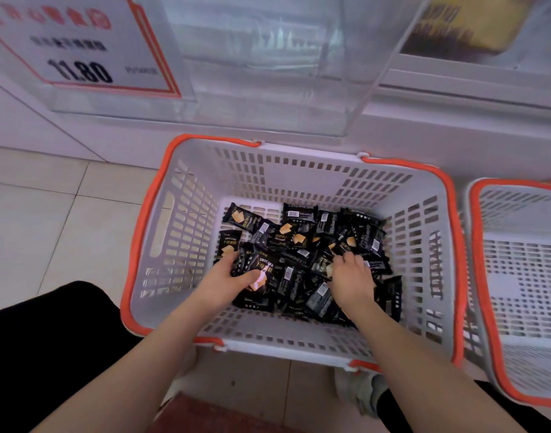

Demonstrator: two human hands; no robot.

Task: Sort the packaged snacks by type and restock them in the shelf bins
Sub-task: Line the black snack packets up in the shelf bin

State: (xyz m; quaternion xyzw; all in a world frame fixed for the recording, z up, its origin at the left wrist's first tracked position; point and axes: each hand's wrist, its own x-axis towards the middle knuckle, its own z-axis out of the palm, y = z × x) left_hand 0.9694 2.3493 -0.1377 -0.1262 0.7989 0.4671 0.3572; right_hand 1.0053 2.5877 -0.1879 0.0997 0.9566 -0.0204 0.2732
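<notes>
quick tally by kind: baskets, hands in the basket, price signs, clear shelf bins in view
Baskets: 2 (the grey basket holding the black snack packets, and a second basket to its right)
Hands in the basket: 2 (left hand, right hand)
Price signs: 1 (price sign)
Clear shelf bins: 1 (clear bin)
Total: 6

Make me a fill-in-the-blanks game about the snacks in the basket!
1. The small black snack packets lie inside a white plastic basket with an ____ rim.
2. The white price sign above shows the number ____.
3. Both the left hand and right hand reach into the ____.

Missing words: orange; 11.80; basket
</notes>
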